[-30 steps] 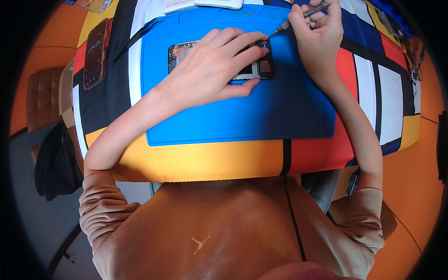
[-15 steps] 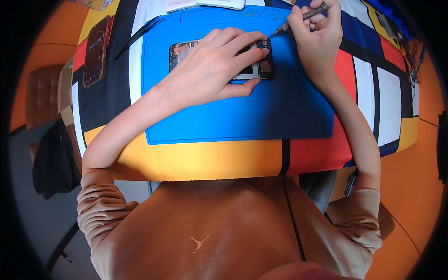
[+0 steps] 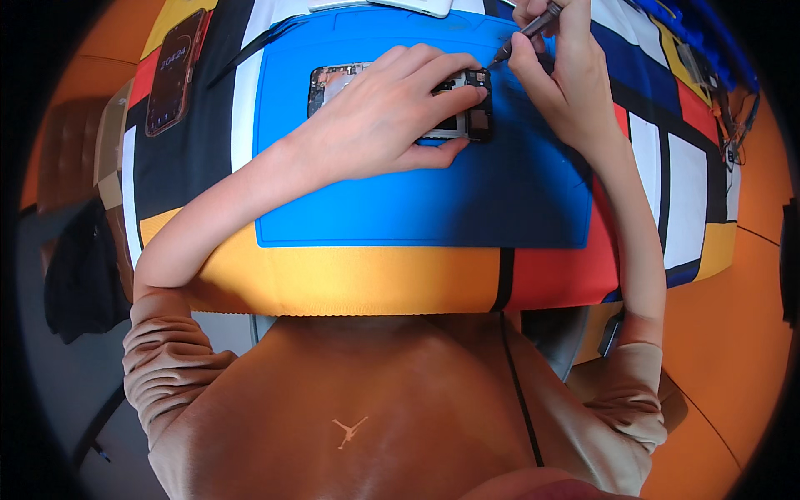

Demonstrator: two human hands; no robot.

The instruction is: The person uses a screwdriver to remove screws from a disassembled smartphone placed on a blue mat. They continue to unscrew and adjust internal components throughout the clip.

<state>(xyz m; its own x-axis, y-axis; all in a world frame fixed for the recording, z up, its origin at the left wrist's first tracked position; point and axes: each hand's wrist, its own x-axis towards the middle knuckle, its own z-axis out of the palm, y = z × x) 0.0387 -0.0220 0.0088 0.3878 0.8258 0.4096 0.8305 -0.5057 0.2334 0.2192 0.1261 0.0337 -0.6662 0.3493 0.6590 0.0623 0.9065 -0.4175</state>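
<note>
An opened-up phone (image 3: 478, 125) with its inner parts bare lies on a blue work mat (image 3: 358, 218). My left hand (image 3: 379, 117) spans it from above, the thumb along its near edge and the fingers over its right part, holding it down. Much of the phone's middle is hidden under that hand. Between the fingers of my right hand (image 3: 575, 93) is a slim dark screwdriver (image 3: 527, 35). Its tip points down and left, close to the phone's far right corner; whether it touches cannot be made out.
A phone with a lit screen (image 3: 175, 73) rests at the left on the patterned cloth (image 3: 375, 279). Black tweezers (image 3: 254, 50) lie by the mat's far left corner. A white flat device (image 3: 417, 7) sits at the far edge. Tools and cables (image 3: 733, 125) are at the far right.
The screwdriver and my right hand have turned a little, with the screwdriver's tip still near the phone's corner. My left hand keeps its hold. The whole view has shifted slightly.
</note>
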